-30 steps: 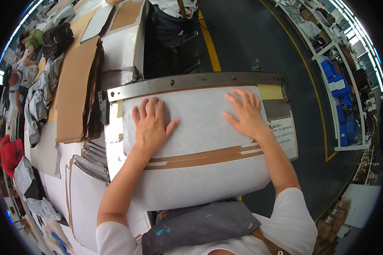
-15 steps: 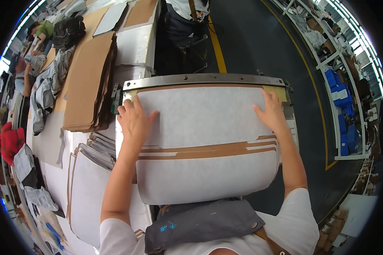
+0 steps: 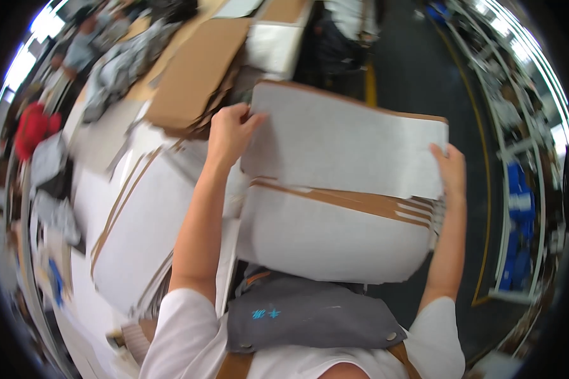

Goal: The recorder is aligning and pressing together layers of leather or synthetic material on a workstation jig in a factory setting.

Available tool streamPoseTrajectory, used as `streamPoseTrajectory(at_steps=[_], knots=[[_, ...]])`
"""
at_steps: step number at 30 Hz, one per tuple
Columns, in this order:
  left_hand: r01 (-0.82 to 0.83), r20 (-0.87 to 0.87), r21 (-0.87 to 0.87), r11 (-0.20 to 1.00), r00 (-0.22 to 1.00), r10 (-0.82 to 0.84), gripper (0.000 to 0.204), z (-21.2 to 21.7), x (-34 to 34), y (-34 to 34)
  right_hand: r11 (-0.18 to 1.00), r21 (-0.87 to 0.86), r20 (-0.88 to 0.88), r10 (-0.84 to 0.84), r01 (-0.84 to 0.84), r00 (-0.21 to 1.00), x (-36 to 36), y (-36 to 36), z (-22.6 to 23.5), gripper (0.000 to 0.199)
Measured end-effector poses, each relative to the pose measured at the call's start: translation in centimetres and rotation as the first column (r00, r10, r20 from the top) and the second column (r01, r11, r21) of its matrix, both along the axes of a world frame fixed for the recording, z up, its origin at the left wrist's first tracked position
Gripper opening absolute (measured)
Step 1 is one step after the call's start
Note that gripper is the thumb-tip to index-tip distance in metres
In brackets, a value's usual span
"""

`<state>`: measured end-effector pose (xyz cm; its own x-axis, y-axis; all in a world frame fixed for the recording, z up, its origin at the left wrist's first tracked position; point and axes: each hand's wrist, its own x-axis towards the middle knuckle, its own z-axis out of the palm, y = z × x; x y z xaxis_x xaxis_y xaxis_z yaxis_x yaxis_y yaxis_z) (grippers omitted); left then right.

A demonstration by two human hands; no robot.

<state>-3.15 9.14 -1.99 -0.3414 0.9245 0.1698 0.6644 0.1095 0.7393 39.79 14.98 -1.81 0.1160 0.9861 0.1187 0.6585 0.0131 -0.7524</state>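
Both my hands hold up a white-faced cardboard sheet (image 3: 344, 142) with a brown edge, tilted and sagging slightly in the middle. My left hand (image 3: 232, 131) pinches its left edge near the upper corner, thumb over the white face. At the opposite edge, my right hand (image 3: 451, 170) is closed on the sheet, partly blurred. Nearer my body lies another white panel (image 3: 335, 234), with layered brown and white edges showing between the two. Whether the panels are joined, I cannot tell. The surface beneath is mostly hidden.
Left of me, a brown cardboard stack (image 3: 199, 69) lies on the table, with white sheets (image 3: 145, 221) fanned nearer. Beyond are a grey garment (image 3: 129, 60) and a red item (image 3: 36, 129). Shelving with blue bins (image 3: 518, 202) lines the right aisle. A black bag (image 3: 338, 47) stands ahead.
My hands have closed on the sheet's side edges and lifted it; it now covers the metal bar that showed at its far edge. The whole view has shifted and turned.
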Motion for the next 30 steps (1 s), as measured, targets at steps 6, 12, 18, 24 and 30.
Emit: streamPoseTrajectory(at_steps=[6, 12, 18, 24, 30], knots=[[-0.417, 0.151, 0.091, 0.904, 0.903, 0.401, 0.030, 4.3, -13.0, -16.2, 0.855, -0.069, -0.499, 0.416, -0.513, 0.760, -14.2, 1.8, 2.2, 0.029], [-0.774, 0.013, 0.049, 0.631, 0.633, 0.774, 0.030, 1.7, -21.6, -38.1, 0.431, -0.056, -0.446, 0.796, -0.901, 0.409, -37.0, -3.5, -2.5, 0.029], [-0.834, -0.724, 0.203, 0.513, 0.225, 0.652, 0.048, -3.6, -21.9, -38.3, 0.508, 0.221, -0.095, 0.861, -0.832, 0.500, -41.2, -5.6, -5.6, 0.021], [-0.137, -0.187, 0.133, 0.982, 0.969, 0.161, 0.034, -1.1, -9.3, -20.5, 0.680, 0.139, -0.126, 0.733, -0.720, 0.668, -24.5, -4.8, -1.7, 0.018], [0.555, -0.248, 0.049, 0.831, 0.812, -0.528, 0.048, -3.4, 2.5, -9.6, 0.752, -0.020, 0.374, 0.617, -0.658, 0.693, -10.2, -10.2, -3.3, 0.047]])
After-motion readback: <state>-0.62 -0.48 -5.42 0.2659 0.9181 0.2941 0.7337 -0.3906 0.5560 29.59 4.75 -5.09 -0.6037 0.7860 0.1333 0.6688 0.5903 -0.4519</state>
